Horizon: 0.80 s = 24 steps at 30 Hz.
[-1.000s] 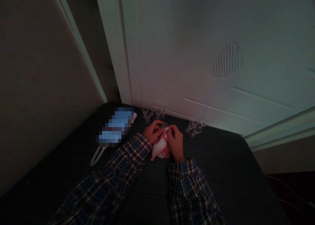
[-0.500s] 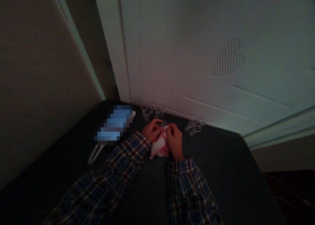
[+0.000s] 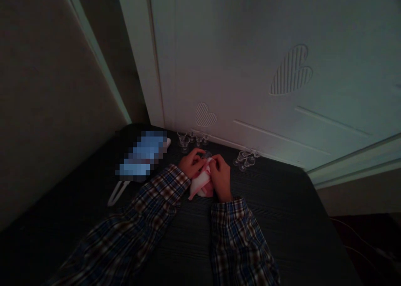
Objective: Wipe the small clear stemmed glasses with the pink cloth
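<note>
"Looking at that pink-and-white cloth (image 3: 201,187), how would you expect it to handle?"

"Soft, light and limp, I'd judge. It sits between the two hands, its lower folds seeming to rest on the table (image 3: 282,219). The right hand (image 3: 221,175) pinches its upper part with closed fingers, a sensible hold; gripped lower, it would probably just sag."

"And the left hand (image 3: 191,163)?"

"Curled, apparently closed on a small clear glass (image 3: 206,154) at the cloth's upper end. Only part of it shows. I'd guess it's light, hard and slippery, perhaps fragile; if it has a stem, better to hold the bowl."

"What lies around?"

"Left of the left hand, a phone (image 3: 142,154), its screen blurred out, with a pale loop (image 3: 114,193) hanging off its nearer end. Ahead and slightly left of the left hand, a cluster of tiny stemmed glasses (image 3: 184,142); ahead and right of the right hand, a second cluster (image 3: 249,160)."

"Anything in the way?"

"Those clusters, mostly: a careless knuckle forward could tip them. Farthest, beyond both, a white panel (image 3: 250,69) with grooved hearts (image 3: 290,71) limits reach."
</note>
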{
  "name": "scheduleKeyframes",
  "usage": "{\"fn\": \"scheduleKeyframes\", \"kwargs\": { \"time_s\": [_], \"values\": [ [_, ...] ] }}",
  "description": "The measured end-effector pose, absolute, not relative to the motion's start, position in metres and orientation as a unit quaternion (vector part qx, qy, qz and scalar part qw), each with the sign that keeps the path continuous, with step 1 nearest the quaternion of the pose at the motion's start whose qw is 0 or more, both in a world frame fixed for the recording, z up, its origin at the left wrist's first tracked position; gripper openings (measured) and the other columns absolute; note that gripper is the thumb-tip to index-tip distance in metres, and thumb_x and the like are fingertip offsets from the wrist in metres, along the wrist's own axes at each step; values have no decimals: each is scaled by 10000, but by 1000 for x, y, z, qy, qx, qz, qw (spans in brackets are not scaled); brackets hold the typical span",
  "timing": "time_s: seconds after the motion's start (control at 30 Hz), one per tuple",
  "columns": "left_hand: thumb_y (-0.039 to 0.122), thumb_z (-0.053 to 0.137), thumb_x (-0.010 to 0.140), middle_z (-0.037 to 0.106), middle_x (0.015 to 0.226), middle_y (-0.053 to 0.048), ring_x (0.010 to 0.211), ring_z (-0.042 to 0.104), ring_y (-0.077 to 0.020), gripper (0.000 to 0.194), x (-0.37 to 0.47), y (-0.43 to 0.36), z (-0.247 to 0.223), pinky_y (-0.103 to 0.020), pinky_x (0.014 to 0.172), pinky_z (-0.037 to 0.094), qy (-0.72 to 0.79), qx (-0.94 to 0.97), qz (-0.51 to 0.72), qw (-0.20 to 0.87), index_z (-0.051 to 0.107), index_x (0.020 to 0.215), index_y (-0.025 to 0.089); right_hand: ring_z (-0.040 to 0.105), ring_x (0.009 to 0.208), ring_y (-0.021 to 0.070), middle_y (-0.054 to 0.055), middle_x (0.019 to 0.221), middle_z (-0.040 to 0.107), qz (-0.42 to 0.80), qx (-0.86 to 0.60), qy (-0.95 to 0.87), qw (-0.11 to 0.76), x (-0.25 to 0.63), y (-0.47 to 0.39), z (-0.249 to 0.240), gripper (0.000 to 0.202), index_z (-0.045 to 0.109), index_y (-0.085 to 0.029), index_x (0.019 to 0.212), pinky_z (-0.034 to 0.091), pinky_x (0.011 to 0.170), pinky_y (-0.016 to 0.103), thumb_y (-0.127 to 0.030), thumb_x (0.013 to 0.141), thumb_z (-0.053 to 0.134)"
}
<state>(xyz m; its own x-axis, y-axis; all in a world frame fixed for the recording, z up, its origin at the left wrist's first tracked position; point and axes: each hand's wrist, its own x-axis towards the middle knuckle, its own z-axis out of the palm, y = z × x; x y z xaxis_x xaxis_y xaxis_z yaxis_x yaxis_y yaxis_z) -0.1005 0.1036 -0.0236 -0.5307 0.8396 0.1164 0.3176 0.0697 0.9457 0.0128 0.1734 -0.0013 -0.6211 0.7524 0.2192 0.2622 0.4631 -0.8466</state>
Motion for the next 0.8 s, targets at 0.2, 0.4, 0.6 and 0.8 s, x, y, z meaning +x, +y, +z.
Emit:
{"fn": "scheduleKeyframes", "kwargs": {
  "time_s": [0.2,0.4,0.6,0.8],
  "values": [
    [357,497,741,539,563,39,518,485,-99,325,-100,103,-20,-194,492,331,698,423,529,233,500,1010,175,489,603,94,-33,642,534,406,-315,-804,299,13,174,-3,227,534,-188,754,326,553,199,-285,787,332],
    [343,478,744,523,559,47,503,475,-93,317,-98,103,-15,-188,476,331,710,417,515,239,491,1010,170,473,598,91,-32,656,536,399,-313,-809,298,13,176,-6,225,537,-182,768,319,552,195,-283,791,338],
    [341,468,748,526,573,46,534,493,-97,320,-98,102,-14,-193,512,359,711,421,510,237,480,1017,168,469,599,89,-38,660,524,394,-304,-816,293,14,178,-8,196,524,-188,777,311,555,193,-270,798,348],
    [354,458,755,519,573,46,513,490,-97,320,-98,103,-16,-190,486,352,718,422,501,237,472,1019,173,464,594,88,-39,658,525,392,-307,-815,297,13,178,-8,200,526,-189,776,307,552,194,-273,799,347]
  ]
}}
